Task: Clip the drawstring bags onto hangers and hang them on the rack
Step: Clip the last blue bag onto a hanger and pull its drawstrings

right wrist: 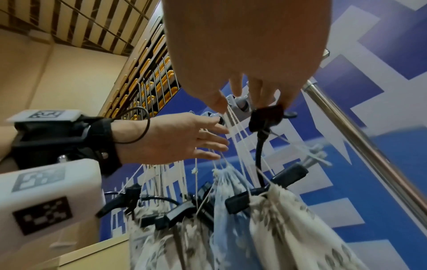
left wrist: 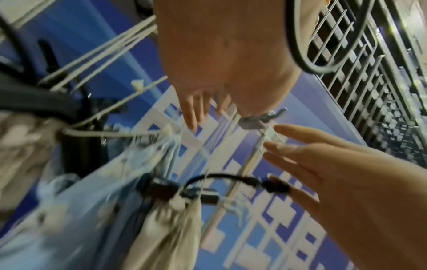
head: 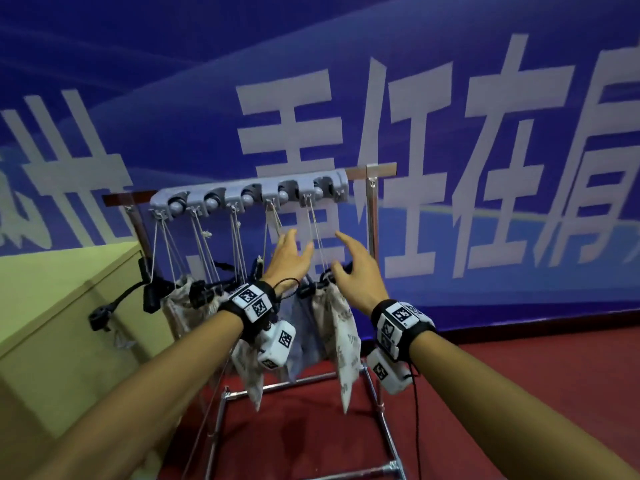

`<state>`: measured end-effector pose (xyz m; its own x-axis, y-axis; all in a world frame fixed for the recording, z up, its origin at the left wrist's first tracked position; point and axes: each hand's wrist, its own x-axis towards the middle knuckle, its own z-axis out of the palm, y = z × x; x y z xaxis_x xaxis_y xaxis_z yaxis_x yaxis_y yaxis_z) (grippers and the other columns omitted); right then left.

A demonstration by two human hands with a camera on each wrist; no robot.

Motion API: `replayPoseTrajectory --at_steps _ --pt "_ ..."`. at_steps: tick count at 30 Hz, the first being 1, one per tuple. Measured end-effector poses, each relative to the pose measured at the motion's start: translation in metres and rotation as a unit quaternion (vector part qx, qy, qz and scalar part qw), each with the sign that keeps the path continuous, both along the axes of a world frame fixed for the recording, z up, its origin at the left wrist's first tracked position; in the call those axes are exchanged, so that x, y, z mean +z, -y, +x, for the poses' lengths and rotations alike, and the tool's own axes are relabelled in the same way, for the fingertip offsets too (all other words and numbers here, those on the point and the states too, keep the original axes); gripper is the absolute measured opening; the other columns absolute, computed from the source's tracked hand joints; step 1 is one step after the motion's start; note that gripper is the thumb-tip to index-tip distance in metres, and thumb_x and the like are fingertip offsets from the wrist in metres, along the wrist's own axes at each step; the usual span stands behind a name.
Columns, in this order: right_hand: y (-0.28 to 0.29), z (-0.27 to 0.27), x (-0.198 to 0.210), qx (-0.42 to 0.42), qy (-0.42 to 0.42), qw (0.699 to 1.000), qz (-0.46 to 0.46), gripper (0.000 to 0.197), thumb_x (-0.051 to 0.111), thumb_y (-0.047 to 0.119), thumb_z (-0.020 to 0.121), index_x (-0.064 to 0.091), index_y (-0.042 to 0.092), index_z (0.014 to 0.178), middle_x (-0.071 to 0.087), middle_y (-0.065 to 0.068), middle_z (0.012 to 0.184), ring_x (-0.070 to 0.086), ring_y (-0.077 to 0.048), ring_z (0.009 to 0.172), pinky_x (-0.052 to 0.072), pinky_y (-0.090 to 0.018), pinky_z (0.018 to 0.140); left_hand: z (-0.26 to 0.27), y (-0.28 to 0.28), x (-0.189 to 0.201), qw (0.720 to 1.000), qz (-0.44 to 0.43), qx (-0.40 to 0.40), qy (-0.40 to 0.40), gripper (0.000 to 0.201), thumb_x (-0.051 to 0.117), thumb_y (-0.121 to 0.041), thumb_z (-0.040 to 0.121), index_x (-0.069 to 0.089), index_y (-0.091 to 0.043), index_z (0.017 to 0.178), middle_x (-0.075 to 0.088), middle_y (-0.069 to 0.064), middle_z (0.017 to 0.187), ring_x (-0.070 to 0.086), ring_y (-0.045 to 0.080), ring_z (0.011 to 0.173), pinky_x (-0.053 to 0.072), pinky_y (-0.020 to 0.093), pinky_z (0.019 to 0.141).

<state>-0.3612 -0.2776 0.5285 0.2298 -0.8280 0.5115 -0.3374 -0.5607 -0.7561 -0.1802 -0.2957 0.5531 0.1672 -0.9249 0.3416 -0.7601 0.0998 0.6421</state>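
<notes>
Indoor hall — blue banner [head: 450,98], red carpet [head: 519,375]

Taut drawstrings [head: 317,233] hang between my left hand [head: 289,259] and my right hand [head: 356,263], so that gap is barred. Right of me the rack's steel post [head: 372,216] blocks passage (open wall beyond it). Below, black hangers [head: 204,292] and bags [head: 341,327] crowd together.

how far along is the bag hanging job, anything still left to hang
Looks nearly done: several drawstring bags hang by cords from the grey holder on the rack. Both left hand and right hand are open, holding nothing. No unhung bags show.
</notes>
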Motion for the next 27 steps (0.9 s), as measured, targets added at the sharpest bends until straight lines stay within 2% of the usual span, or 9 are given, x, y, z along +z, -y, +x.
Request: replayPoseTrajectory --at_steps 2,5,8,12,16,18,21,23,27 --pt "-0.019 -0.010 -0.024 -0.015 0.039 0.999 -0.023 0.053 0.057 0.022 0.098 0.043 0.024 0.148 0.040 0.005 0.156 0.036 -0.011 0.144 0.031 -0.023 0.116 -0.009 -0.020 -0.027 1.000 -0.022 0.008 -0.004 0.070 0.049 -0.040 0.102 0.017 -0.011 0.158 0.018 0.009 0.165 0.024 0.028 0.150 0.027 0.049 0.119" --pt "-0.046 -0.026 -0.074 -0.045 0.081 0.995 -0.031 0.045 0.060 0.026 0.097 0.051 0.021 0.141 0.046 0.006 0.151 0.039 -0.004 0.140 0.029 -0.015 0.113 -0.025 -0.051 -0.081 0.992 -0.126 0.000 -0.024 0.062 0.052 -0.027 0.099 0.027 -0.008 0.153 0.028 0.012 0.158 0.027 0.030 0.147 0.028 0.049 0.119" --pt "-0.072 -0.039 -0.134 -0.042 0.087 0.995 0.030 0.031 0.062 0.022 0.096 0.060 0.020 0.128 0.064 0.007 0.127 0.059 0.000 0.111 0.046 -0.019 0.096 -0.037 -0.077 -0.151 0.986 -0.163 0.012 -0.014 0.067 0.054 -0.020 0.092 0.029 -0.007 0.153 0.027 0.013 0.157 0.026 0.029 0.147 0.025 0.047 0.121" --pt "-0.103 -0.057 -0.220 0.012 -0.003 0.988 0.157 0.014 0.064 0.015 0.096 0.069 0.011 0.109 0.073 0.006 0.100 0.064 0.008 0.083 0.047 -0.012 0.080 -0.042 -0.108 -0.259 0.988 -0.148 0.034 0.020 0.072 0.059 -0.014 0.088 0.028 -0.005 0.153 0.023 0.015 0.159 0.023 0.027 0.148 0.019 0.035 0.123" --pt "-0.114 -0.048 -0.270 0.070 -0.224 0.956 0.176 0.022 0.065 0.026 0.095 0.066 0.013 0.112 0.073 -0.002 0.095 0.068 -0.015 0.083 0.051 -0.031 0.080 -0.030 -0.141 -0.393 0.996 0.023 -0.033 0.079 0.058 0.055 -0.021 0.083 0.046 -0.004 0.139 0.041 0.016 0.147 0.039 0.032 0.136 0.033 0.041 0.115" --pt "-0.110 -0.030 -0.276 0.114 -0.263 0.947 0.149 0.024 0.061 0.032 0.095 0.065 0.016 0.112 0.073 -0.002 0.096 0.068 -0.021 0.088 0.052 -0.035 0.081 -0.015 -0.163 -0.470 0.974 0.154 -0.112 0.126 0.058 0.045 -0.032 0.084 0.054 -0.001 0.133 0.054 0.021 0.138 0.053 0.040 0.125 0.042 0.048 0.107" --pt "-0.105 -0.012 -0.284 0.146 -0.295 0.936 0.128 0.022 0.055 0.035 0.092 0.064 0.019 0.104 0.071 0.000 0.090 0.067 -0.024 0.085 0.054 -0.041 0.080 0.003 -0.197 -0.555 0.924 0.264 -0.183 0.210 0.055 0.034 -0.035 0.090 0.067 0.001 0.115 0.069 0.023 0.117 0.069 0.040 0.099 0.056 0.043 0.083" --pt "-0.104 -0.006 -0.293 0.146 -0.329 0.923 0.133 0.019 0.057 0.031 0.092 0.065 0.018 0.102 0.071 -0.002 0.093 0.067 -0.026 0.088 0.055 -0.044 0.081 0.010 -0.215 -0.581 0.881 0.343 -0.210 0.250 0.054 0.031 -0.032 0.093 0.062 -0.002 0.126 0.061 0.019 0.131 0.063 0.038 0.111 0.054 0.042 0.088" --pt "-0.096 0.002 -0.298 0.124 -0.373 0.904 0.166 0.022 0.055 0.028 0.091 0.067 0.016 0.104 0.072 -0.006 0.100 0.066 -0.030 0.095 0.054 -0.044 0.085 0.020 -0.239 -0.627 0.830 0.437 -0.208 0.278 0.065 0.060 -0.016 0.087 0.038 -0.010 0.149 0.040 0.008 0.151 0.041 0.031 0.136 0.042 0.042 0.107"
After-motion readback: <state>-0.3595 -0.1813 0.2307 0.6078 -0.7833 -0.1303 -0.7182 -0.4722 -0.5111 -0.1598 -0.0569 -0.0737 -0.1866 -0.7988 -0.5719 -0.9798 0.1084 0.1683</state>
